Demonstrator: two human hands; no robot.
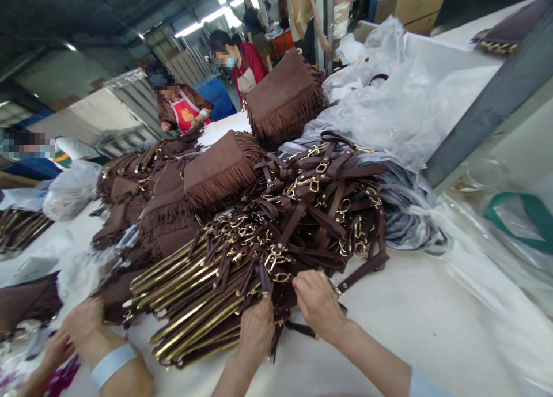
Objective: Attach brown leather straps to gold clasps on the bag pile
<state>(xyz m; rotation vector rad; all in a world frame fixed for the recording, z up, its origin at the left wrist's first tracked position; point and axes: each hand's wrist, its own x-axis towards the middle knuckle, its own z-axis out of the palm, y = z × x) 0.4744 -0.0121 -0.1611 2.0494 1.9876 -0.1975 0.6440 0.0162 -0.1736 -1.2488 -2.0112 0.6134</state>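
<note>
My left hand (258,323) is closed at the right end of a stack of brown pouches with gold zippers (190,310). A short brown strap tab (265,280) runs into its fingers. Just to the right, my right hand (318,305) is curled with its fingertips pressed together at the front edge of a heap of brown straps with gold clasps (302,224). Whatever it pinches is hidden behind the fingers. A loose strap end with a clasp (363,272) lies beside it on the pale tabletop (415,322).
Fringed brown bags (220,169) lie behind the heap, with clear plastic wrapping (397,109) to the right. A grey metal post (488,97) slants up at right. A co-worker's hands (84,325) are at lower left. Other people stand across the table.
</note>
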